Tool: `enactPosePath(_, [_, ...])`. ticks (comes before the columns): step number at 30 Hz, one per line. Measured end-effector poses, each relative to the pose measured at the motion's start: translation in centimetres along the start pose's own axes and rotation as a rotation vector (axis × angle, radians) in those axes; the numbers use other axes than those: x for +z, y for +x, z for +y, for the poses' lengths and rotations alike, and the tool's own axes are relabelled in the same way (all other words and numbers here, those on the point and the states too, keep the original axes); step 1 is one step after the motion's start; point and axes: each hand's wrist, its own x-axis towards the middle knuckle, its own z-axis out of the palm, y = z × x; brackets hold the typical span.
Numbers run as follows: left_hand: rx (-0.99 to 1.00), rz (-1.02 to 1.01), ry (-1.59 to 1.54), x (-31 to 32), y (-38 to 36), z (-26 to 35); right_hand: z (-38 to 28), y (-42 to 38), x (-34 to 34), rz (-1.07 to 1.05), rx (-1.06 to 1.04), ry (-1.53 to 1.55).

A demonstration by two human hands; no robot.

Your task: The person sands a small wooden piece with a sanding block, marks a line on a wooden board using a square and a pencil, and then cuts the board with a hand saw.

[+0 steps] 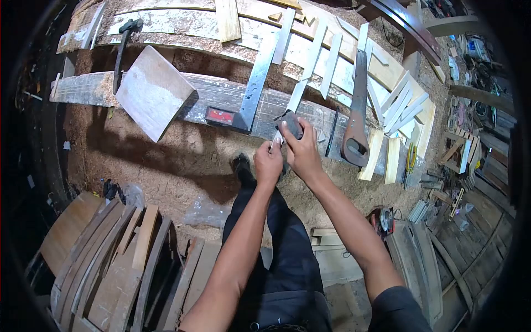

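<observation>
One thin, pale, apparently wooden strip (297,97) over a weathered grey wooden plank (218,91): our left hand (268,161) pinches its near end, our right hand (303,150), curled round a dark grey block (291,124), best pressing evenly.

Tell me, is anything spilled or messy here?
Yes: what looks like sawdust is strewn over the bench and floor, where crumpled clear plastic also lies, like dropped litter.

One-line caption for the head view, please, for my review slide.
Right hand holds a dark block against a pale strip; left hand grips its near end, handsaw to the right.
</observation>
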Motion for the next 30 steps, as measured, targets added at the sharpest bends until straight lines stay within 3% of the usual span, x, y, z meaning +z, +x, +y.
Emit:
enactPosePath(2, [0.002,0.003,0.007,0.1,0.2,-0.1,0.6,1.0,-0.1,-0.067,-0.025,-0.006])
enactPosePath(3, [-0.001,-0.003,0.014,0.2,0.1,-0.4,2.1,3.2,0.4,0.026,-0.068,-0.015])
enactPosePath(5, [-0.009,-0.006,0.023,0.1,0.1,0.3,3.0,8.0,0.0,0.057,0.079,-0.045])
enactPosePath(8, [0.009,0.010,0.051,0.1,0.0,0.4,1.1,8.5,-0.7,0.101,0.245,-0.032])
enactPosePath(11, [0.017,0.007,0.015,0.4,-0.1,-0.9,-1.4,-0.3,0.7,-0.022,0.115,-0.010])
enactPosePath(13, [0.019,-0.017,-0.131,0.5,0.3,-1.2,-1.3,-1.0,0.0,-0.001,0.025,0.033])
enactPosePath(19, [-0.004,-0.020,-0.023,0.3,0.0,-1.0,3.2,10.8,-0.6,0.132,0.174,-0.050])
enactPosePath(21, [0.024,0.003,-0.014,0.8,0.2,-1.8,0.9,7.2,-0.9,0.038,0.281,0.019])
enactPosePath(23, [0.055,0.008,-0.066,0.7,-0.1,-1.3,-0.2,0.5,0.8,0.001,0.054,-0.066])
enactPosePath(26, [0.046,-0.015,-0.080,0.1,0.2,-0.8,-0.2,0.6,0.6,-0.044,0.033,0.009])
enactPosePath(30, [-0.013,-0.049,-0.089,0.4,0.0,-1.0,2.4,11.1,0.1,0.088,0.253,0.022])
